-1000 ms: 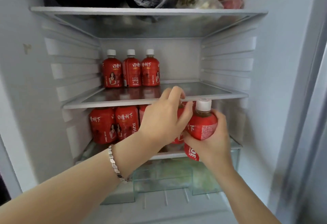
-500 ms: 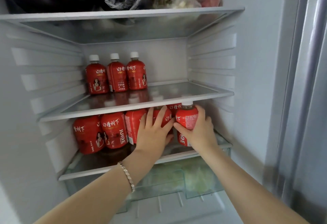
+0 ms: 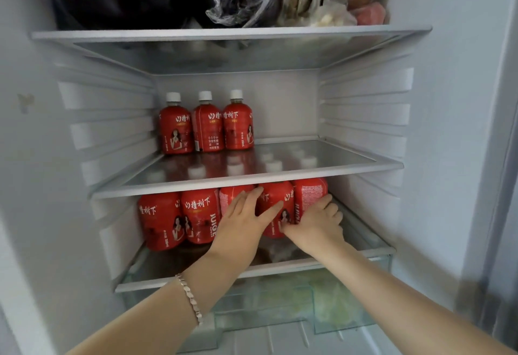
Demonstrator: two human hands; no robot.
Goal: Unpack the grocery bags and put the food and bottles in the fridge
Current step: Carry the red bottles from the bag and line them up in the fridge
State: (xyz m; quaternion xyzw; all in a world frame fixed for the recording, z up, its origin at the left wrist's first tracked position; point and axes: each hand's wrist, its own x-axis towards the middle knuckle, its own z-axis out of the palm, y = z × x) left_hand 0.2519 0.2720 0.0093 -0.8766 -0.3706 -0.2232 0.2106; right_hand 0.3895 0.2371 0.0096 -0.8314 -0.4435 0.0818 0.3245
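Curled fingers of the right hand (image 3: 318, 221) grip a glossy red-sleeved plastic juice bottle (image 3: 310, 195) at the row's 3 o'clock end on the lower glass shelf (image 3: 294, 264); the left hand (image 3: 244, 223) presses flat, fingers straight, on the neighbouring red bottle (image 3: 276, 200) at 9 o'clock.

From here I see the white fridge (image 3: 454, 119) inside: ribbed rails (image 3: 106, 136) run down its left and right walls, and the far wall (image 3: 286, 108) is plain. Glass shelves (image 3: 330, 155) span side to side. Light is cool and soft. A grey door edge (image 3: 501, 158) blurs at right.
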